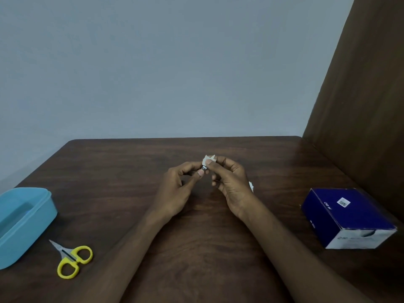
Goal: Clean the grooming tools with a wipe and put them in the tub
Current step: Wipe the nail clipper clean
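A small shiny metal tool [204, 168] is up above the middle of the table [131, 171], pinched in the fingers of the left hand [177, 189]. The right hand [229, 182] pinches a white wipe [208, 159] against the tool's far end. The yellow scissors [71, 260] lie closed near the front left edge, just beside the blue tub [24, 224]. Nothing can be seen inside the tub. A dark blue box [347, 217] sits far right, by a brown panel [360, 84].

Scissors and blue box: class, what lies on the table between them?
In the head view, the two forearms cross the table between the scissors and the blue box; otherwise bare wood.
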Tool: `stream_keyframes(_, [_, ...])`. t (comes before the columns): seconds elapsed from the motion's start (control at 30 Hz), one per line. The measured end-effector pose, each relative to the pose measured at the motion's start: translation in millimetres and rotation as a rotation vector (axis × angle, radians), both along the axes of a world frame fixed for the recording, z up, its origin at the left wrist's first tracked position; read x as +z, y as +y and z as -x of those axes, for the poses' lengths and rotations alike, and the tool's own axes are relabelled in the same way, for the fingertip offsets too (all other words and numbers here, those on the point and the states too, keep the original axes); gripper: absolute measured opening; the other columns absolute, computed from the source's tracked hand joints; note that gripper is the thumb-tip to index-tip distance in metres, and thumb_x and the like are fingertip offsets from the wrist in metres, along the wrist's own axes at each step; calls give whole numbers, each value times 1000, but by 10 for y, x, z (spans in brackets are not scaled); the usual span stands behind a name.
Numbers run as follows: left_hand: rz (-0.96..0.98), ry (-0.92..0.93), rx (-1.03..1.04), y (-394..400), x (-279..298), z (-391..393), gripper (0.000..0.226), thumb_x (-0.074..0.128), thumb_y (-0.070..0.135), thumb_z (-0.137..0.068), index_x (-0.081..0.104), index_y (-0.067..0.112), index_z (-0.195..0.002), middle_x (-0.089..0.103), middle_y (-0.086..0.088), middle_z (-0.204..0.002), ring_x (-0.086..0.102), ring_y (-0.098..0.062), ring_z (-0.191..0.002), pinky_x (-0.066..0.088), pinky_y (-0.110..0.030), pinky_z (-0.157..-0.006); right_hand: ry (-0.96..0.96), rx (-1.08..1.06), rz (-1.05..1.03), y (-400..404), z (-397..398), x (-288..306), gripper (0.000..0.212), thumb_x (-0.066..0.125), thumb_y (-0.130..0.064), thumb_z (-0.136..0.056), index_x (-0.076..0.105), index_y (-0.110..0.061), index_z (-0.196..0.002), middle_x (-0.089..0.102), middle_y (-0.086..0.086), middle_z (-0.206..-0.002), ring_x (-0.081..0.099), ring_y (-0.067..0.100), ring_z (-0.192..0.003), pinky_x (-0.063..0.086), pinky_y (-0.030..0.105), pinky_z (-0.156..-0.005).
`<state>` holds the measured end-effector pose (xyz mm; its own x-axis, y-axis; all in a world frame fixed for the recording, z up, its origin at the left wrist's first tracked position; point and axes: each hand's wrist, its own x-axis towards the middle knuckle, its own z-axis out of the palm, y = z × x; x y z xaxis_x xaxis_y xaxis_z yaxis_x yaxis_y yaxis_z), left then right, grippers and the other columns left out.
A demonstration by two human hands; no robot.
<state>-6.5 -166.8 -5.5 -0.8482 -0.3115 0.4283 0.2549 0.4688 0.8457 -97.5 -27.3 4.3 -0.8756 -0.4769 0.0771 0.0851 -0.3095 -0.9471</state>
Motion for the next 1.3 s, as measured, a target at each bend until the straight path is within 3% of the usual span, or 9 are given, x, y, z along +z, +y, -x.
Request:
stream_keyframes(0.1, [28, -4, -8, 3, -3, 1, 22, 67, 26, -107, 79, 31, -125, 80, 16, -116, 74, -16, -111, 56, -69, -88, -27, -26, 12, -22, 5, 2, 21, 71, -25, -101, 70, -10, -86, 64, 1, -69, 49, 8, -56, 42, 22, -54])
stream_keyframes(0.27, [10, 12, 12, -6, -16, 11, 19, 67, 24, -107, 79, 30, -120, 80, 14, -114, 74, -21, -107, 56, -71, -83, 0, -20, -1, -6, -16, -1, 5, 75, -14, -97, 80, -13, -99, 68, 5, -77, 49, 8, -58, 42, 23, -55])
stream_keyframes(0.4, [46, -8, -15, -3, -24, 15, 18, 66, 26, -107, 80, 29, -119, 81, 14, -111, 74, -16, -106, 57, -64, -82, 27, -71, 9, -21, -7, -30, 16, 76, -22, -97, 75, -17, -82, 64, 4, -73, 47, 9, -56, 41, 25, -54])
stream_keyframes(0.53, [-13, 22, 4, -11, -41, 37, 18, 67, 25, -107, 80, 29, -119, 82, 12, -110, 76, -35, -101, 57, -66, -79, -98, -226, 126, -40, 48, -27, 14, 72, -21, -101, 80, -13, -94, 70, -4, -76, 50, 5, -53, 43, 20, -50])
stream_keyframes(0.7, [-114, 50, -25, -24, -77, 78, 11, 75, 28, -101, 83, 29, -110, 84, 4, -99, 69, -22, -85, 47, -45, -71, -81, -204, 56, -37, 52, -66, 7, 78, -4, -93, 77, -6, -100, 72, 1, -73, 52, 8, -56, 45, 22, -54])
stream_keyframes(0.87, [-125, 67, -6, -14, -49, 61, 10, 76, 30, -98, 82, 22, -99, 83, 2, -91, 76, -18, -87, 53, -44, -70, -91, 6, 75, -30, -53, 14, 19, 68, 3, -96, 77, -10, -86, 69, 6, -71, 59, 11, -62, 48, 22, -55])
stream_keyframes(1.1, [-73, 71, 51, -35, -64, 64, 9, 76, 31, -100, 82, 26, -95, 80, 8, -88, 72, -11, -84, 55, -42, -70, -171, 44, 90, 28, -66, 92, 16, 63, -3, -96, 70, -13, -86, 69, 1, -78, 59, 12, -64, 43, 24, -52])
stream_keyframes(1.2, [-89, 92, 57, -24, -56, 59, 6, 77, 27, -99, 82, 26, -95, 80, 12, -87, 71, -6, -84, 54, -29, -75, -165, 79, 52, 36, -109, 109, 16, 63, -4, -96, 72, -12, -86, 71, 1, -78, 59, 13, -65, 43, 25, -52])
stream_keyframes(1.3, [-93, 80, 45, -21, -44, 64, 7, 76, 27, -99, 82, 25, -95, 79, 12, -84, 69, -5, -83, 52, -30, -74, -226, 27, 85, 41, -100, 110, 6, 67, -9, -95, 72, -11, -94, 70, 2, -81, 60, 11, -65, 44, 24, -51])
